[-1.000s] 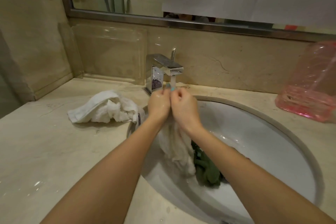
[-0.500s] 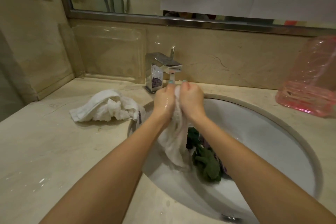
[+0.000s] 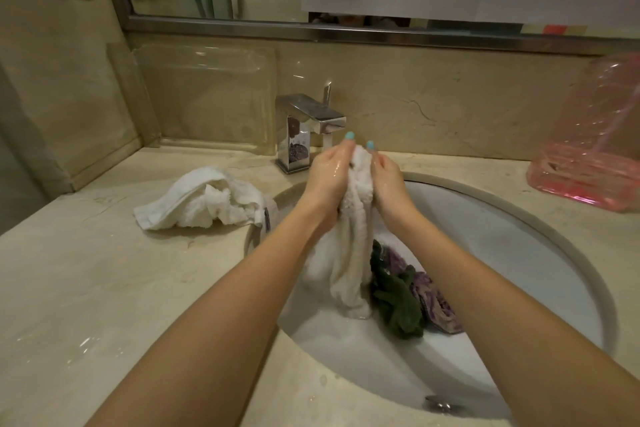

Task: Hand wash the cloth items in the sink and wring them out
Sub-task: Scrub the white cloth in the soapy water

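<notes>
A wet white cloth hangs into the white sink, its top end held up under the chrome faucet, where water runs. My left hand grips the cloth from the left and my right hand grips it from the right, with the cloth bunched between them. In the bowl beside the hanging cloth lie a dark green cloth and a purple patterned cloth. A crumpled white towel lies on the counter left of the sink.
A beige stone counter surrounds the sink. A pink translucent plastic container stands at the right against the wall. A clear plastic tray leans on the backsplash at the left. A mirror runs above.
My hands have parted slightly and shifted right, so more of the white cloth shows between them. The purple cloth in the bowl has come into view.
</notes>
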